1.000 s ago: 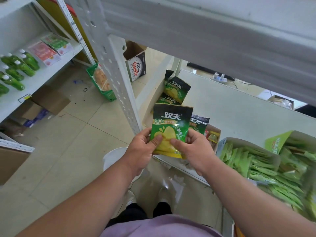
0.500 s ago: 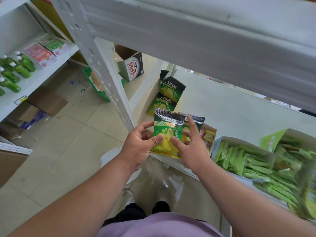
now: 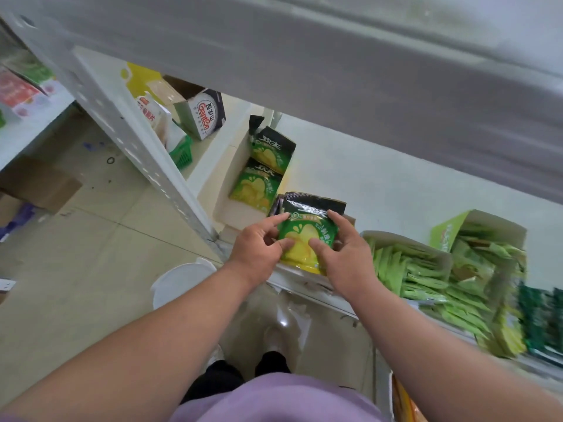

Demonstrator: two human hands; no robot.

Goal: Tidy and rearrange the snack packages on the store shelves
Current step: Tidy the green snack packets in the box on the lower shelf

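Observation:
A green and black chip bag [image 3: 307,226] stands at the front edge of the white lower shelf [image 3: 396,184], on top of another bag of the same kind. My left hand [image 3: 253,248] pinches its left side, thumb on the front and forefinger stretched along the top corner. At the bag's right side my right hand [image 3: 347,254] grips it the same way. Two more matching bags [image 3: 271,147] [image 3: 256,187] lie further back along the shelf's left end.
Open cardboard boxes of green sachets [image 3: 408,269] [image 3: 478,248] stand just right of my hands. The upper shelf board [image 3: 335,71] hangs low overhead. A perforated white post [image 3: 137,147] rises at the left. On the floor are a white stool [image 3: 179,281], a printed carton [image 3: 204,114] and a green basket [image 3: 182,150].
Both hands have carried the chip bag forward and down, from mid-air in front of the shelf onto the bag at the shelf's front edge. My view has tilted and moved closer.

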